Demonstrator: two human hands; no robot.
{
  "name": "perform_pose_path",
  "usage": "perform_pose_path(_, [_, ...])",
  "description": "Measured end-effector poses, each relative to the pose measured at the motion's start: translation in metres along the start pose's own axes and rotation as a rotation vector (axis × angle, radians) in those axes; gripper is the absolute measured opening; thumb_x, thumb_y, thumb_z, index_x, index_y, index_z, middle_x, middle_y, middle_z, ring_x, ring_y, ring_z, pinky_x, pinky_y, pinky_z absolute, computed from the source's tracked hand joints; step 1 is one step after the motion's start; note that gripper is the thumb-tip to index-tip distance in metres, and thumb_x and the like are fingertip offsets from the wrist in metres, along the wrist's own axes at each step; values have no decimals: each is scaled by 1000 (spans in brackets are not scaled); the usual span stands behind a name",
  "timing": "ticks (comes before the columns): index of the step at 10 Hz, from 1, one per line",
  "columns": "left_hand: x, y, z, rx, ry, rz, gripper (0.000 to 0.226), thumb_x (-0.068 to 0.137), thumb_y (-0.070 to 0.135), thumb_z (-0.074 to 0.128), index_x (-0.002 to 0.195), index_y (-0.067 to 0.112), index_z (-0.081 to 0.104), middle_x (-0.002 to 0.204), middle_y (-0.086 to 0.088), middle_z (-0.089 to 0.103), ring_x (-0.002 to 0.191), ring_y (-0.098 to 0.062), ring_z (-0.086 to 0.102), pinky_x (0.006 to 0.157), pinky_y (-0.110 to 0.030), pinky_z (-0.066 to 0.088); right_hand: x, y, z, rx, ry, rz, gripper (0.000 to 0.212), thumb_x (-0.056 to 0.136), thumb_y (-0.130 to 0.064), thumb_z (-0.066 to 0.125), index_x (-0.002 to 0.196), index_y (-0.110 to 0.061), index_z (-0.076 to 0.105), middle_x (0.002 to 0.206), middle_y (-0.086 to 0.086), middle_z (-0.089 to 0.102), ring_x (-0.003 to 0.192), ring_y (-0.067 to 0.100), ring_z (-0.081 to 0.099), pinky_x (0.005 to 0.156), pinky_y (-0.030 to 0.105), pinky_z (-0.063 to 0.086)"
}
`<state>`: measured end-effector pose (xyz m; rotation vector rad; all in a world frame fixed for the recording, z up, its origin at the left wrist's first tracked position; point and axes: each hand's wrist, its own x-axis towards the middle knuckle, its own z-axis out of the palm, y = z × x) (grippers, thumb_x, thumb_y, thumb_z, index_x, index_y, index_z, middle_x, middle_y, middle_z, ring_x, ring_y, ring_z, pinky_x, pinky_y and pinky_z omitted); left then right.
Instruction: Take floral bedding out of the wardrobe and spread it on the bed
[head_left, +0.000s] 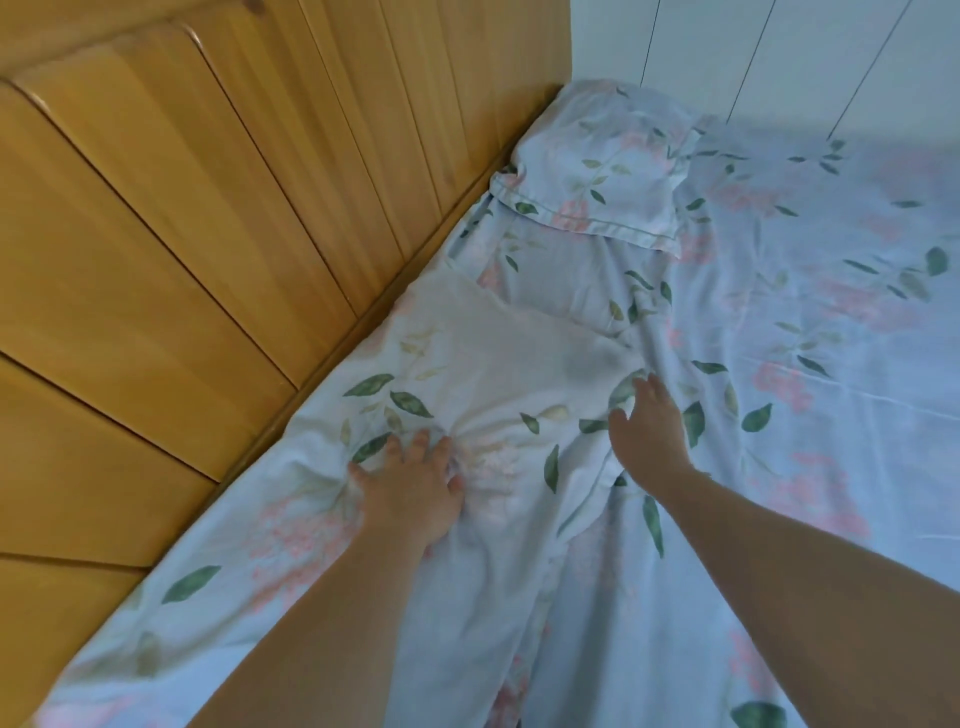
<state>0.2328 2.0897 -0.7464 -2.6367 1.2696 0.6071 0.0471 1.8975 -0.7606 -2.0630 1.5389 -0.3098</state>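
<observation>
- A slatted wooden headboard (197, 249) is seen filling the picture from 8 o'clock round to 12 o'clock, its lower rail running on a slant from the bottom left up to the far corner
- The floral bedding (519, 395), pale blue with green leaves and pink blossoms, is laid over the bed and is pressed right up against that rail along its whole left edge
- The left hand (410, 488) is placed palm down on the bedding just below the centre, toward 7 o'clock; its fingers are spread wide and nothing is gripped, though the cloth is gathered into radiating creases under the fingertips (431, 441)
- A whiter, folded-over panel of the same fabric is seen between the two hands, reaching up toward 11 o'clock
- The right hand (649, 431) is laid flat on a raised fold of the bedding at about 3 o'clock of the left hand, near it but apart; its fingers are held loosely open with the thumb stretched out to the left, and no cloth is pinched
- A pillow (597, 166) in a matching floral case is set in the far corner at about 1 o'clock, against the headboard, with its flap edge turned toward the hands
- A smoother stretch of the bedding is spread out at 3 o'clock, crossed by faint fold lines
- A white panelled wall (779, 52) is seen behind the bed at 1 to 2 o'clock
</observation>
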Motion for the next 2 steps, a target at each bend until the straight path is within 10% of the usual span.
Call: perform_pose_path(2, [-72, 17, -123, -38, 229, 173, 59, 102, 48, 20, 155, 26, 7, 164, 1, 6, 151, -24, 4, 118, -57, 10, -82, -85, -93, -45, -64, -185, 56, 98, -21, 44, 149, -8, 26, 158, 10, 21, 146, 24, 19, 121, 38, 13])
